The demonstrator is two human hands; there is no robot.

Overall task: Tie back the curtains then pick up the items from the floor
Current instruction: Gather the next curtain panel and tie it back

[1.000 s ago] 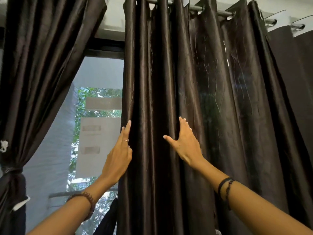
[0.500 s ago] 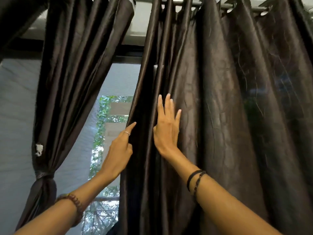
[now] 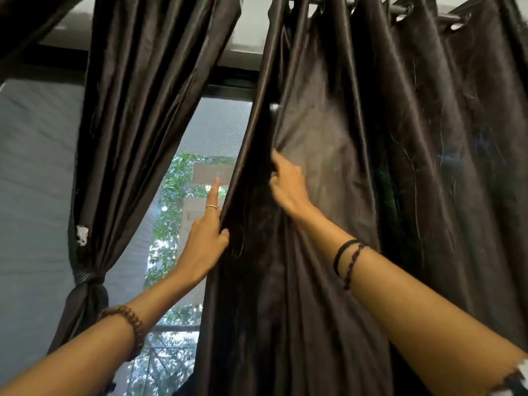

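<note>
A dark brown satin curtain [image 3: 357, 172] hangs loose from a metal rod [image 3: 400, 8] and fills the right half of the view. My left hand [image 3: 207, 238] holds its left edge, thumb pressed on the fabric and index finger pointing up. My right hand [image 3: 287, 184] is higher up, with its fingers tucked into a fold of the same curtain. To the left, a second dark curtain [image 3: 137, 115] is gathered and bound by a tie-back [image 3: 87, 278]. No floor and no items on it are in view.
Between the two curtains a window [image 3: 183, 224] shows green trees and a pale building. A grey mesh blind [image 3: 34, 181] covers the glass at the left. A dark window frame [image 3: 228, 77] runs across below the ceiling.
My right hand went from lying flat on the curtain to digging its fingers into a fold. My left hand stayed at the curtain's edge. The view shifted right, so the tied curtain shows more.
</note>
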